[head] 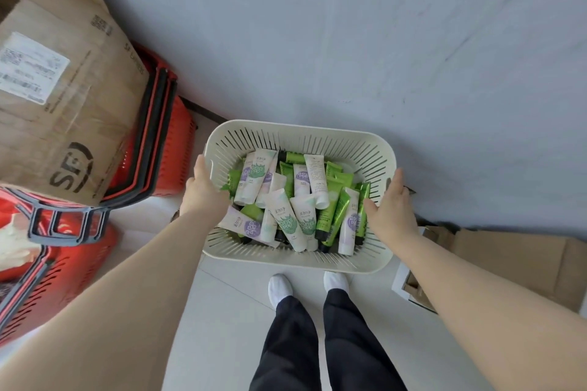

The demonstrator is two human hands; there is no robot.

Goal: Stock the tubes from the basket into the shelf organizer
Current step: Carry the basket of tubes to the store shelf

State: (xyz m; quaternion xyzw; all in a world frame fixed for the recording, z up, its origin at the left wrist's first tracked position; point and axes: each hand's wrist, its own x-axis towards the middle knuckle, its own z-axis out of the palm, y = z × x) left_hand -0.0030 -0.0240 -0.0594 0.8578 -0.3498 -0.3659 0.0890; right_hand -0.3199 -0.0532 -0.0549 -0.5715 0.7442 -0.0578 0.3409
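1. Head view, basket: your two hands hold the cream slotted basket point(298, 136) in front of you, above the pale tiled floor point(222, 311) and close to the grey wall point(349, 25).
2. Head view, left hand point(203, 190): its grip is clamped on the basket's left rim, thumb over the edge and fingers down the outside.
3. Head view, right hand point(390, 209): its grip is clamped on the right rim, thumb inside the basket beside the tubes, fingers on the outside wall.
4. Head view, tubes point(295, 200): they lie loosely heaped inside the basket, white ones with green or purple prints mixed with plain green ones.
5. Head view, surroundings: a cardboard box point(63, 105) sits on stacked red shopping baskets point(171, 136) to your left; flattened cardboard point(508, 263) lies to your right. Your feet show just below the basket.
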